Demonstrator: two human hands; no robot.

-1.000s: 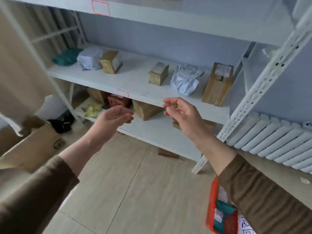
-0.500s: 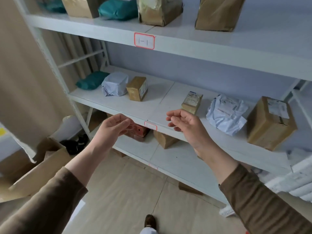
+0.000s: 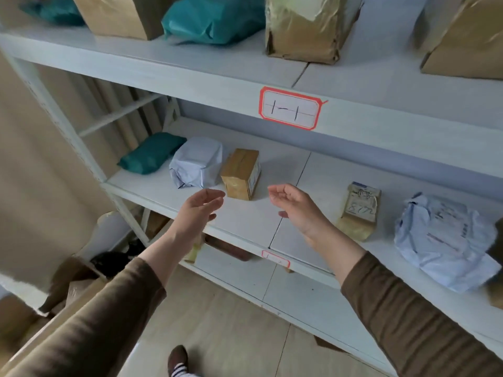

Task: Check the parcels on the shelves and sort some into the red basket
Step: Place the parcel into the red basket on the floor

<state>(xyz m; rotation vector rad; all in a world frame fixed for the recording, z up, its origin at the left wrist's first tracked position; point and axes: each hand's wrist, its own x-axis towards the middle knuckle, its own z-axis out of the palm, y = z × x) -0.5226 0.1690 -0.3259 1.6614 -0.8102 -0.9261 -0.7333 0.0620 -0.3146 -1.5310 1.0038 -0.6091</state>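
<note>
1. A person in brown sleeves is standing before a white metal rack, one dark shoe (image 3: 177, 359) showing on the pale floor below.
2. The left hand (image 3: 200, 210) is hovering over the front of the middle shelf (image 3: 245, 221), fingers loosely curved and holding nothing.
3. The right hand (image 3: 295, 206) is hovering level with it, palm facing the left one, fingers likewise relaxed and empty.
4. Between and just beyond the two hands, a small brown taped cardboard box (image 3: 241, 174) is standing on the shelf, seemingly the parcel being reached for.
5. A good grasp would mean closing both palms on its opposite sides and lifting straight, so the white paper-wrapped parcel (image 3: 196, 163) touching its left side is not dragged along.
6. A teal plastic mailer (image 3: 151, 153) is lying further left; a tan labelled packet (image 3: 359, 210) and a crumpled white poly bag (image 3: 443, 240) are sitting to the right.
7. The red basket is not in view.
</note>
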